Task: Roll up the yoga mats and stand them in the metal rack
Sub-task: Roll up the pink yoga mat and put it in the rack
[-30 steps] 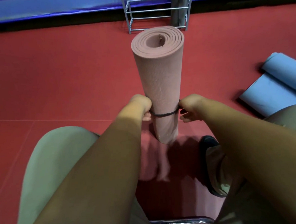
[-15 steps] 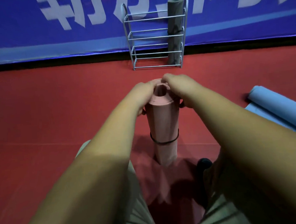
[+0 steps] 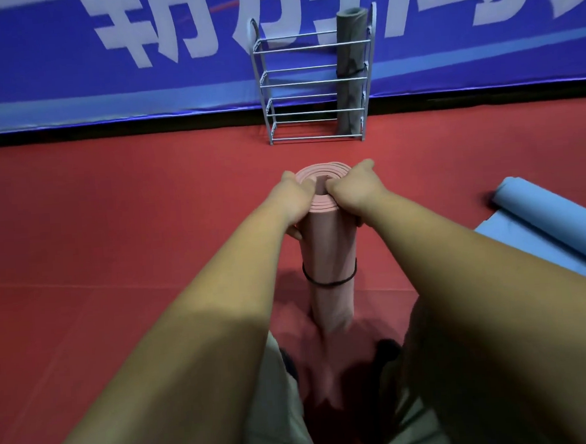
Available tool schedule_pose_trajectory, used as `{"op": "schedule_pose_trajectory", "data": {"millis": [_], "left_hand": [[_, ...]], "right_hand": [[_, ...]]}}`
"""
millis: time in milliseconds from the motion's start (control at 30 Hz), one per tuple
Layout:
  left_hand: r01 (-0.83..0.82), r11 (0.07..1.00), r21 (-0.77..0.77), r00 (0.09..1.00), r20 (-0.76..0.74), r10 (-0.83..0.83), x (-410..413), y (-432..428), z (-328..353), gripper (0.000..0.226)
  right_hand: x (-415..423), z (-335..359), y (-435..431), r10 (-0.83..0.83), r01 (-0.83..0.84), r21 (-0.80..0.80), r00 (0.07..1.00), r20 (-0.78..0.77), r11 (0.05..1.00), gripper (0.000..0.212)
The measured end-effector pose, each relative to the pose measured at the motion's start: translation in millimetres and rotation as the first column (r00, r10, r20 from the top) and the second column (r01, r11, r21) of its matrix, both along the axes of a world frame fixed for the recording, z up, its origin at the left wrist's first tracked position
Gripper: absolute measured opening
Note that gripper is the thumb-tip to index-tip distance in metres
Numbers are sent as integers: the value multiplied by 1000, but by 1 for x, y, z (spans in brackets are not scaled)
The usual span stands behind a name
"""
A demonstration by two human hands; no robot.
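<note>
Pink mat (image 3: pixel 327 247) is rolled and stands upright on the red floor (image 3: pixel 113 215) between my knees, with its bottom end on the floor. A black band (image 3: pixel 329 283) is looped round its lower part.

Left hand (image 3: pixel 293 201) wraps the top of the roll from the left side. Right hand (image 3: pixel 355 192) grips the top rim from the right, with its fingers curled over toward the core hole. Both hands hold the mat.

Around it:
- The metal rack (image 3: pixel 294 47) is straight ahead, against the blue banner (image 3: pixel 104 79).
- A grey mat (image 3: pixel 350 81) stands upright at the rack's right end. The rack's left and middle sections show only bars.
- A blue mat (image 3: pixel 552 216), partly rolled, lies on the floor to my right, well apart from the pink roll.
- A dark shoe (image 3: pixel 388 349) sits just beside the roll's base.

Room: only red floor lies between the roll and the rack. The floor ends at the dark strip under the banner.

Versus 1 s ago: both hands were down at the band and are now at the top rim. The band sits where it was, and the roll is still upright on the same spot.
</note>
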State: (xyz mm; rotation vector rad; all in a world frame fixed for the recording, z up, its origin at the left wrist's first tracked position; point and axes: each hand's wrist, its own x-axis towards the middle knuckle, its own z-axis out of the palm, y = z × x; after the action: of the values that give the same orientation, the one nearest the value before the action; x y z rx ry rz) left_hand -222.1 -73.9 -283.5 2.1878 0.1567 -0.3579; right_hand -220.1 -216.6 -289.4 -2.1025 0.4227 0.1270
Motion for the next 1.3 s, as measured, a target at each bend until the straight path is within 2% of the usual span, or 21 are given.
{"op": "schedule_pose_trajectory", "data": {"millis": [67,133,267,333,500,667,767,833,1033,1133,1200,1300], "left_hand": [[6,1000,-23,1000,-28,-7,26,1,-1,49],[4,998,-67,998,-63,-8,60,3,-5,52],[6,988,-151,991,-132,-26,136,5,-13,51],[-17,988,-153,983,-184,-12,177,4,-17,45],[-51,994,-97,947,-322,18,263,0,-31,45],[-114,987,-115,913,-404,59,288,-3,-30,49],[-176,976,-132,892,-440,101,290,-10,-24,54],[-191,976,-109,879,-462,121,286,-18,-16,55],[-171,985,10,824,-546,148,255,-38,-12,92],[-122,992,-11,789,-608,90,235,-45,7,84],[-39,999,-11,772,-635,23,228,-50,27,85],[28,998,54,765,-644,14,228,-61,62,76]], "right_hand": [[25,-1,0,-24,24,21,1000,-19,999,99],[60,-2,0,-22,23,47,999,-31,999,93],[132,0,-1,53,-51,17,987,-150,999,45],[170,-1,-1,73,-70,24,974,-212,997,31],[259,-15,-1,120,-122,18,924,-362,992,38],[295,-22,-5,136,-142,19,887,-441,990,34],[291,-16,-14,41,-26,40,902,-429,999,30],[282,-8,-20,2,17,39,900,-435,999,44],[242,24,-45,22,26,77,824,-566,997,57],[224,35,-58,87,15,147,742,-665,989,40],[216,47,-67,144,-13,191,706,-694,982,39],[213,80,-75,198,-65,215,701,-685,975,40]]}}
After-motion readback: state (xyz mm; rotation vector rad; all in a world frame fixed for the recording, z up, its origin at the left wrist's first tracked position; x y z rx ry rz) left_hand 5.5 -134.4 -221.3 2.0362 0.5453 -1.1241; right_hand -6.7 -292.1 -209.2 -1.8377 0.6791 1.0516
